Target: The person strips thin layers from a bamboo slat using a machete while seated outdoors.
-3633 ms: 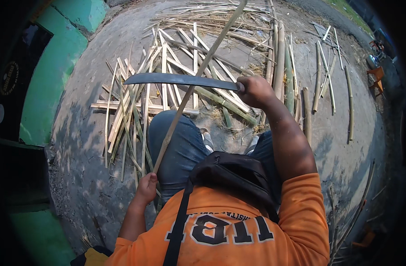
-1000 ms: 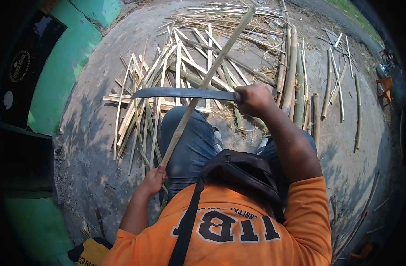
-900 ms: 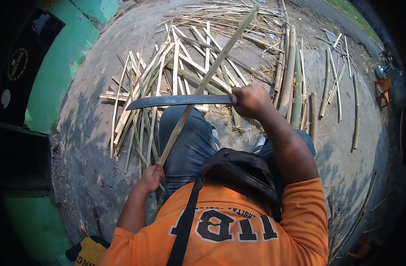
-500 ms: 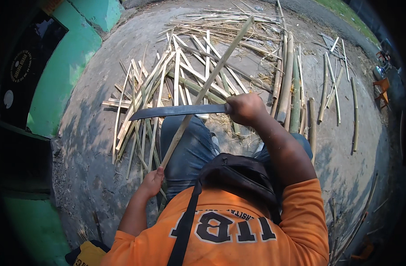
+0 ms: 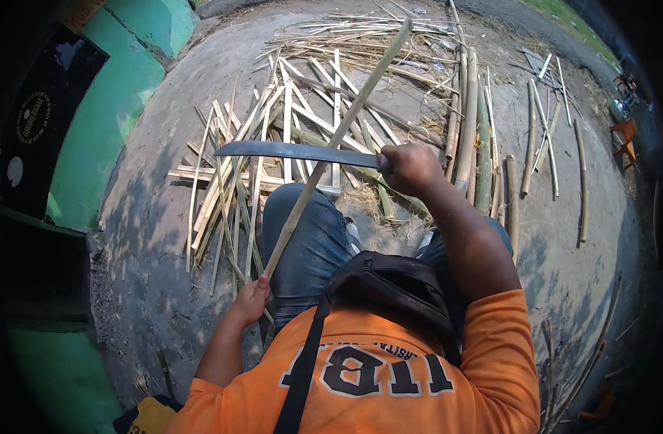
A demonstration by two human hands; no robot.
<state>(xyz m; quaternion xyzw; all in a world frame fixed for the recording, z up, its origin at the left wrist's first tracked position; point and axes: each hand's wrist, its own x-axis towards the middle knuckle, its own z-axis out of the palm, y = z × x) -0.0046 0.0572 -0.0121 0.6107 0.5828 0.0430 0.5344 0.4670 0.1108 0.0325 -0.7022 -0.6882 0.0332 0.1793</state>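
My right hand (image 5: pixel 411 168) is closed round the handle of a machete (image 5: pixel 295 150), its long dark blade pointing left. The blade lies across a pale bamboo strip (image 5: pixel 349 119), a little above my left knee. Down by my left thigh, my left hand (image 5: pixel 253 298) grips the lower end of that strip. From there the strip slants up and to the right, its far end reaching over the cut pieces on the ground. Whether the blade's edge bites into the strip cannot be made out.
A heap of split bamboo strips (image 5: pixel 262 152) lies on the ground ahead and to the left. Thicker bamboo poles (image 5: pixel 467 123) lie lengthwise to the right, with more scattered beyond. A green wall (image 5: pixel 103 130) stands at the left. An orange chair (image 5: pixel 624 136) is at the far right.
The machete and my right hand have shifted slightly farther up the strip, and the blade has tilted, its tip now higher than the handle. My left hand keeps its hold.
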